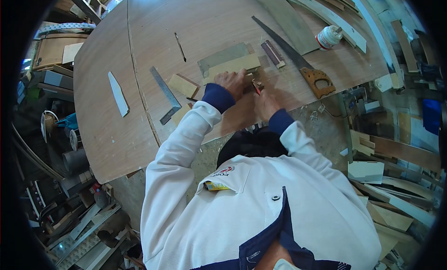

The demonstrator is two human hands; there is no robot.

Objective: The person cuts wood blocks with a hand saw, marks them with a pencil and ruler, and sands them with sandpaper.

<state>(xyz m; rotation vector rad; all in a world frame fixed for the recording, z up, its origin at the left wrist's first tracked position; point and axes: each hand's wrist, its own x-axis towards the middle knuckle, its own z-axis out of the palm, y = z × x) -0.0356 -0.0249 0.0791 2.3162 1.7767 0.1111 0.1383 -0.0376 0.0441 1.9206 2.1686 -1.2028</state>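
Note:
My left hand is closed over the near edge of a pale wooden block, pressing it on the wooden table. Just to its right, my right hand grips a small red-handled tool. The tool's tip meets the wood near my left fingers; its exact kind is too small to tell. Behind the block lies a grey-green flat board. A second pale block and a try square lie left of my left hand. My left sleeve partly covers another wood piece.
A handsaw, a dark reddish block and a white glue bottle lie to the right. Long boards run along the far right. A thin pencil-like tool and a white pointed strip lie left. Wood scraps surround the table.

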